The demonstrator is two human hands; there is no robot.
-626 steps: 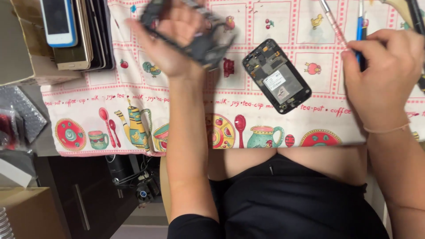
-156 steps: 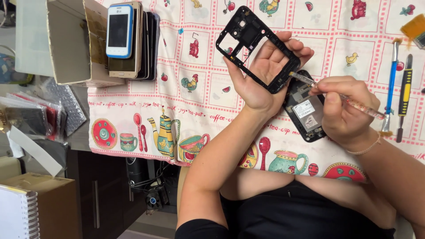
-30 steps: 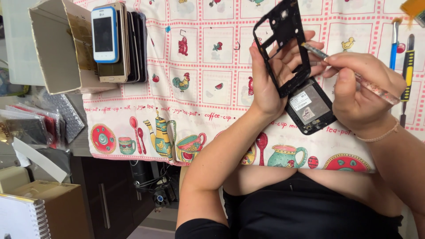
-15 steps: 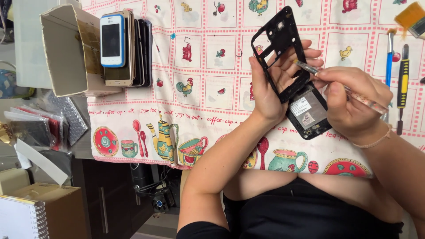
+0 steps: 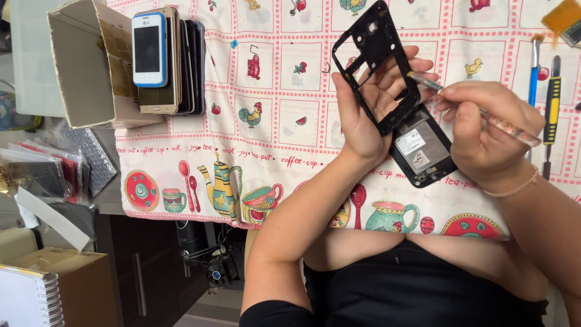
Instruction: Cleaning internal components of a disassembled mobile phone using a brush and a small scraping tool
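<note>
Above the patterned cloth on the tabletop [image 5: 278, 79], the left hand [image 5: 369, 115] holds a black phone frame [image 5: 375, 66] upright, its fingers curled behind the frame and the thumb along its lower left edge, so the hollow middle shows the palm through it. The frame's long axis runs from upper left down to lower right, tilted only a little off vertical. The right hand [image 5: 484, 136] is pressed together in a pinch on a thin clear-handled tool [image 5: 484, 112], whose tip points left and slightly up toward the frame's right edge; tip and frame look to be touching or just apart, and I cannot tell which. So the frame lies to the left of the right hand, and that hand is the nearer one to the edge being worked. Beneath both hands, flat on the cloth, lies the opened phone body [image 5: 423, 148]. A stack of phones [image 5: 163, 60] leans in an open box [image 5: 78, 66] well apart on the left; 2 screwdrivers [image 5: 544, 103] lie at the right. Against the picture from half a second ago, the frame sits a touch higher and the tool tip has closed in on its edge.
</note>
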